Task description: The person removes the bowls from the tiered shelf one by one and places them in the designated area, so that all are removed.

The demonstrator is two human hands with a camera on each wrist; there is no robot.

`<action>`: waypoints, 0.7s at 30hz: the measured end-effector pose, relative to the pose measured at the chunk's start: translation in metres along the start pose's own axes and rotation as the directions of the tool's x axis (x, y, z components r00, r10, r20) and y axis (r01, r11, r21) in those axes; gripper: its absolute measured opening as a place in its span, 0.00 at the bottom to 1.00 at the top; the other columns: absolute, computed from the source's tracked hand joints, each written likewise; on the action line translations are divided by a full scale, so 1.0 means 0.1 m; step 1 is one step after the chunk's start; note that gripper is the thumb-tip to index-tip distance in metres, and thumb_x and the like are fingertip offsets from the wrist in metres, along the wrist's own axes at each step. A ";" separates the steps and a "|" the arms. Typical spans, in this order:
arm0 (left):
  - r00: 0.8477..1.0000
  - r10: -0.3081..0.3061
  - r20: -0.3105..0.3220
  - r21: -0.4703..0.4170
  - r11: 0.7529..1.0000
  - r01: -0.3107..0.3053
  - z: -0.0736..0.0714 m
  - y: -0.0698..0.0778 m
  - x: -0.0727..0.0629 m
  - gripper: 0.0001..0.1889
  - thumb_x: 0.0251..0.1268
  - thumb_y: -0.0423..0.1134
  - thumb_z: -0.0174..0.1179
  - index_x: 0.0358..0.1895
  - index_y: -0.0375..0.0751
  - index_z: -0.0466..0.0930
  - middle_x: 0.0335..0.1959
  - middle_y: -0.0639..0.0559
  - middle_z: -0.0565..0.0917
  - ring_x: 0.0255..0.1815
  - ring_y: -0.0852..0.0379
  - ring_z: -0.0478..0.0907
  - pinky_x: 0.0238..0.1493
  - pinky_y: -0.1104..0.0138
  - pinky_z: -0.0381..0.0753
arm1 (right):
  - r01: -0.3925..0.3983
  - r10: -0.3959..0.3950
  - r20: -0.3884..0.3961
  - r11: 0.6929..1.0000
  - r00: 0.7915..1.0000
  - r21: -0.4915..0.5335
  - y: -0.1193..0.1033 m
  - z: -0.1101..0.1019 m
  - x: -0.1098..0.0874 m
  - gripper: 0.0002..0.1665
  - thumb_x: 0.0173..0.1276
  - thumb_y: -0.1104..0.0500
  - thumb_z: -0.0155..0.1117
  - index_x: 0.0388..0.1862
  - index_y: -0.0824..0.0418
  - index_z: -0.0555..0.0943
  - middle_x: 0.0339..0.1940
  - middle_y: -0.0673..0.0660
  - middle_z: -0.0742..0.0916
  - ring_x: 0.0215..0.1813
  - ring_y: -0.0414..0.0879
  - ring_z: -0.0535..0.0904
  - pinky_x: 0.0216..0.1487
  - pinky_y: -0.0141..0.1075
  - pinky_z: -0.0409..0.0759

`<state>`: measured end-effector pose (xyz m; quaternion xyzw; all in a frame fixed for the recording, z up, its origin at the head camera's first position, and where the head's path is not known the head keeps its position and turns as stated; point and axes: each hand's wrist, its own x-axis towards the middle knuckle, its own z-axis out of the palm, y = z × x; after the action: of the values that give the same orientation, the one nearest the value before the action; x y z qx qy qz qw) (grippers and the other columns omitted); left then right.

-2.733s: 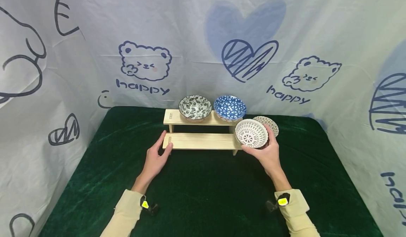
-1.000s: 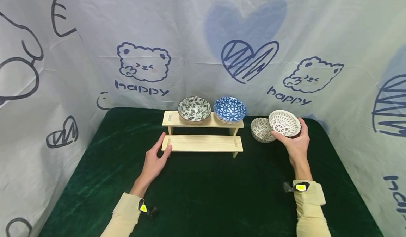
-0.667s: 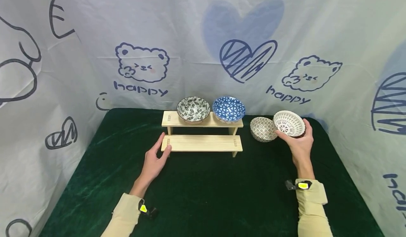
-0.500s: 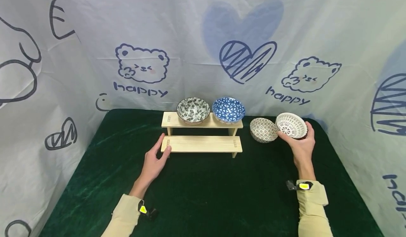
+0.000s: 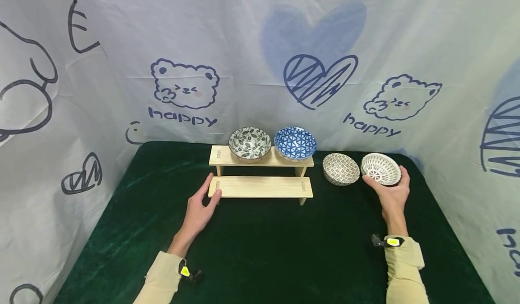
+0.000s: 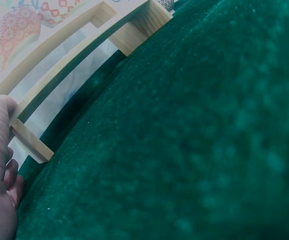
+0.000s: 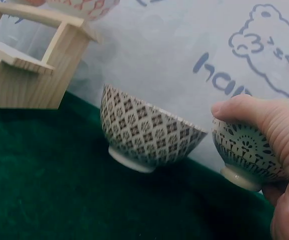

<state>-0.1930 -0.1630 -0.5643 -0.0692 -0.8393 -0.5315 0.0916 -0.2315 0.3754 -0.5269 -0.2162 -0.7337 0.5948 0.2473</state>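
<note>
My right hand (image 5: 394, 200) grips a white bowl (image 5: 381, 168) with dark radiating marks, thumb at the near rim and fingers round its right side. In the right wrist view the bowl's foot (image 7: 242, 178) sits low, close over the green cloth. Just left of it stands a brown-and-white lattice bowl (image 5: 341, 169). My left hand (image 5: 199, 211) holds the left end of a two-tier wooden stand (image 5: 260, 187), the thumb on the lower board. A black-and-white leaf bowl (image 5: 249, 142) and a blue-and-white bowl (image 5: 295, 142) sit on the upper board.
Dark green velvet cloth (image 5: 260, 250) covers the table. A white curtain (image 5: 252, 37) with blue drawings hangs close behind the stand and bowls, and also along both sides.
The right hand has carried the white bowl from over the lower board's right end, rightward past the lattice bowl, and lowered it. The left hand has stayed at the stand.
</note>
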 end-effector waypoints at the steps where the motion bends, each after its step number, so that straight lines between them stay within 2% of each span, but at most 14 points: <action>1: 1.000 0.000 -0.002 -0.002 1.000 0.000 0.01 0.00 0.00 0.35 0.80 0.50 0.59 0.83 0.44 0.59 0.82 0.50 0.64 0.82 0.47 0.61 0.80 0.45 0.59 | -0.001 0.001 -0.003 1.000 1.000 -0.007 0.02 -0.01 0.00 0.66 0.50 0.59 0.89 0.83 0.48 0.59 0.80 0.55 0.67 0.75 0.43 0.63 0.79 0.36 0.59; 13: 1.000 -0.001 -0.003 -0.003 1.000 0.001 0.03 -0.01 -0.02 0.35 0.80 0.49 0.59 0.83 0.43 0.59 0.82 0.50 0.64 0.82 0.47 0.61 0.80 0.44 0.59 | -0.015 0.014 -0.022 0.999 1.000 -0.052 0.26 0.01 -0.02 0.68 0.52 0.57 0.87 0.84 0.55 0.55 0.82 0.58 0.65 0.78 0.48 0.61 0.81 0.38 0.55; 21: 1.000 0.002 -0.004 0.003 1.000 -0.002 0.00 0.01 0.00 0.35 0.80 0.49 0.59 0.83 0.42 0.60 0.82 0.49 0.64 0.82 0.47 0.61 0.80 0.44 0.60 | -0.013 0.012 -0.007 0.999 1.000 -0.031 0.27 0.04 0.01 0.68 0.54 0.57 0.86 0.85 0.56 0.52 0.83 0.59 0.63 0.79 0.48 0.60 0.82 0.37 0.54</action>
<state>-0.1927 -0.1626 -0.5631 -0.0688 -0.8398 -0.5302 0.0941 -0.2342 0.3781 -0.5543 -0.2265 -0.7406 0.5843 0.2425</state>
